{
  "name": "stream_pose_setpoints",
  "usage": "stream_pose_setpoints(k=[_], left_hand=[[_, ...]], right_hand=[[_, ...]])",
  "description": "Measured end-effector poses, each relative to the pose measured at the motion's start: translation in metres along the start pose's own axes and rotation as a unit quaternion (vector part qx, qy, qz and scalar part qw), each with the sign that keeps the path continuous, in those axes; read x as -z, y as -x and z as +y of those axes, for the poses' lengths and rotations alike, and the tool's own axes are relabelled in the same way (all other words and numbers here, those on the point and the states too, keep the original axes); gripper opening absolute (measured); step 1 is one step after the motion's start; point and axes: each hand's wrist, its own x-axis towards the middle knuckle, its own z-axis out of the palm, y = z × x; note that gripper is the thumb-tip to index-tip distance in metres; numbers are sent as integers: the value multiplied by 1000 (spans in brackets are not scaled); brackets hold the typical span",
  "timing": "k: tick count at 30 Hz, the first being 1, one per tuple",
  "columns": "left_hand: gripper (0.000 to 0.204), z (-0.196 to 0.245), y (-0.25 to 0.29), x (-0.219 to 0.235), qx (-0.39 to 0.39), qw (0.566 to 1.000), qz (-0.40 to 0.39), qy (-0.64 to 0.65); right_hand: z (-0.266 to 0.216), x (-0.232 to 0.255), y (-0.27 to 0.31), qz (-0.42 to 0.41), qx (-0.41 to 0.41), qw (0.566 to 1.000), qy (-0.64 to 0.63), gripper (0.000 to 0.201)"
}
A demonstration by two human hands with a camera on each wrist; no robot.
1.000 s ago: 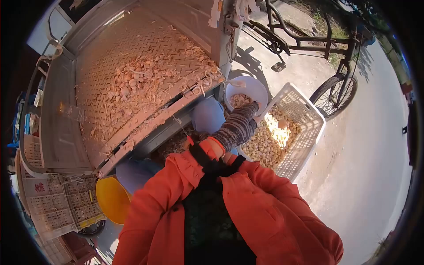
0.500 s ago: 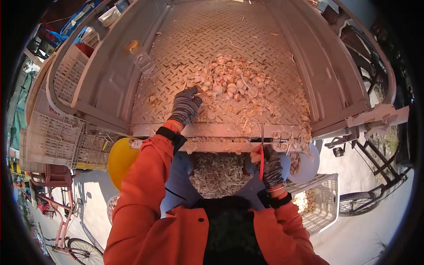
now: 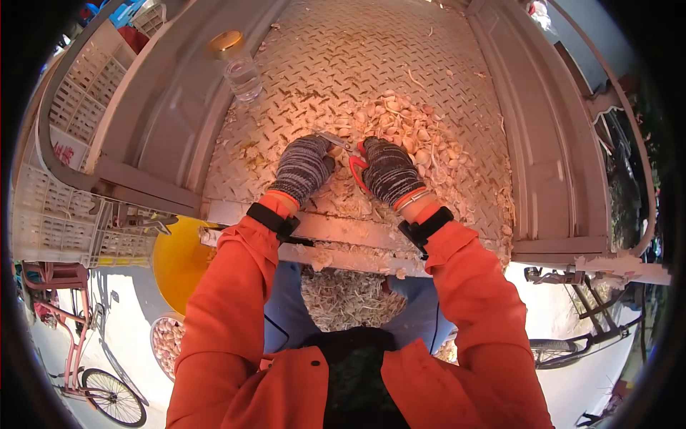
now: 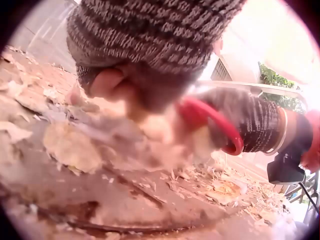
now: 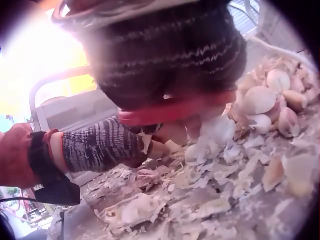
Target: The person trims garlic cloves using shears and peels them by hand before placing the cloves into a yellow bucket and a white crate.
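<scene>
Both hands wear striped knit gloves with bare fingertips, over the metal truck bed. In the head view, the right hand grips scissors by their red handles, the blades pointing left toward the other hand. Close beside it, the left hand has curled fingers, which pinch a pale, blurred garlic clove in the left wrist view. A heap of garlic cloves lies just beyond the right hand. In the right wrist view, a red handle shows under the right hand, with the left hand opposite.
A lidded clear jar stands at the bed's left wall. Dry skins litter the metal around the hands. Below the bed's edge are a yellow tub, a bowl of cloves and a heap of scraps.
The right hand has risen with the scissors from below the bed's edge to beside the left hand. Earlier, a gloved hand was over a bowl at the right; the head view has since turned to the bed.
</scene>
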Motion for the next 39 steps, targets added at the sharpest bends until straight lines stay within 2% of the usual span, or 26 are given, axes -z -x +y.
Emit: stream_pose_setpoints(k=[1, 2, 3, 5, 7, 8, 9, 10, 11, 13, 15, 18, 21, 22, 24, 26, 27, 29, 30, 31, 33, 34, 35, 36, 37, 39], left_hand=[[32, -7, 12, 7, 3, 1000, -8, -3], [31, -23, 25, 5, -39, 996, 77, 20], [31, -28, 38, 7, -36, 996, 75, 22], [30, -30, 60, 18, 88, 949, 65, 294], [30, -31, 72, 13, 88, 913, 80, 389], [26, -24, 80, 14, 133, 848, 48, 511], [23, -15, 87, 15, 173, 765, 11, 620], [23, -7, 90, 8, 171, 736, 12, 655], [23, 0, 94, 5, 156, 740, 3, 654], [23, 29, 105, 4, 102, 702, -66, 702], [21, 71, 121, 0, 76, 708, -108, 694], [21, 130, 143, -21, 23, 785, -126, 606], [24, 196, 170, -51, -42, 825, -218, 520], [22, 226, 187, -58, -72, 838, -214, 497], [17, 270, 212, -99, -128, 867, -298, 379], [19, 310, 253, -115, -320, 840, -300, 319], [28, 329, 270, -134, -350, 827, -301, 323], [51, 341, 294, -155, -437, 772, -327, 324], [55, 339, 297, -156, -429, 795, -346, 254], [49, 329, 291, -177, -408, 788, -331, 320], [35, 299, 255, -148, -322, 798, -377, 343], [29, 276, 232, -153, -274, 793, -348, 418], [24, 248, 214, -159, -223, 780, -324, 488], [23, 231, 202, -127, -127, 800, -328, 486], [22, 217, 192, -95, -30, 811, -329, 482], [23, 182, 172, -88, -36, 798, -272, 536]], right_hand=[[-2, -5, 0, 0, 25, 999, 27, 31], [-3, -10, 0, 17, 31, 998, 45, 29], [-6, -10, -1, 13, 30, 998, 45, 29], [-7, 1, -10, -54, -26, 997, 46, 27], [-7, 17, -8, -40, -53, 998, -2, 23], [-5, 31, -4, -39, -118, 966, -226, 19], [-9, 47, 2, -35, -177, 880, -439, 16], [-20, 66, 20, -32, -156, 861, -484, 15], [-22, 76, 35, -15, -155, 863, -480, 15], [-25, 97, 70, -31, -177, 691, -700, 20], [-19, 111, 112, -30, -130, 597, -791, 27], [-38, 148, 185, 93, -180, 695, -689, 30], [-47, 189, 276, 165, -208, 746, -611, 28], [-53, 197, 307, 232, -231, 736, -592, 26], [-47, 215, 373, 271, -189, 883, -334, 23], [-51, 222, 436, 340, -295, 829, -331, 13], [-47, 220, 468, 417, -336, 728, -428, 19], [-27, 204, 539, 389, -462, 735, -309, 15], [-21, 194, 562, 273, -477, 835, -23, 13], [-19, 184, 577, 134, -438, 847, 271, 16], [-10, 164, 583, 154, -499, 832, 188, 24], [2, 160, 573, 163, -401, 864, 256, 19], [1, 156, 532, 233, -453, 854, 107, 17], [5, 156, 483, 273, -463, 837, -103, 16], [-4, 160, 432, 260, -411, 858, -168, 5], [37, 140, 346, 243, -265, 915, -182, 17]])
